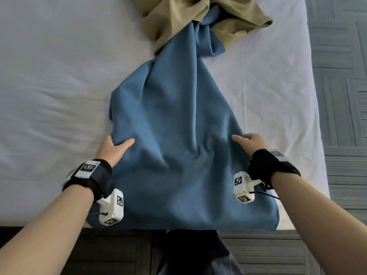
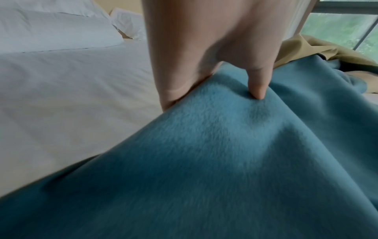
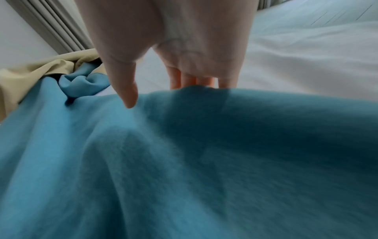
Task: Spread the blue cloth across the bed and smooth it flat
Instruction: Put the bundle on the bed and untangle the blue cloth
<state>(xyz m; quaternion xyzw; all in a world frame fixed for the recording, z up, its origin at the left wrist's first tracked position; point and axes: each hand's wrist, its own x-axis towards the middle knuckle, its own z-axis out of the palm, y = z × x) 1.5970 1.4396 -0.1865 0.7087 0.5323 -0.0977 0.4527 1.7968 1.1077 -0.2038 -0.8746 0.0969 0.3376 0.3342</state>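
Two hands work the near half of the soft blue fleece cloth [image 1: 174,124], which lies bunched down the middle of the white-sheeted bed [image 1: 49,80]. We see its near hem reaching the bed's front edge and its far end narrowing into a twist that runs up under a crumpled tan cloth [image 1: 190,18] at the far side of the bed.

We note the left hand [image 1: 112,148] at the cloth's left edge: thumb [image 2: 258,84] lying on top of the blue fabric, the other fingers [image 2: 174,90] pressed together and tucked under the edge, so the edge is pinched between them. The right hand [image 1: 251,140] does the same at the right edge: thumb [image 3: 127,90] stretched over the top surface, remaining fingers [image 3: 192,80] side by side and disappearing behind the fold; we cannot tell how tightly they close beneath it.

Between the hands the fabric shows soft ridges and a shallow dip, not flat. White pillows [image 2: 55,30] sit at the head of the bed in the left wrist view. Grey patterned carpet [image 1: 341,76] borders the bed on the right.
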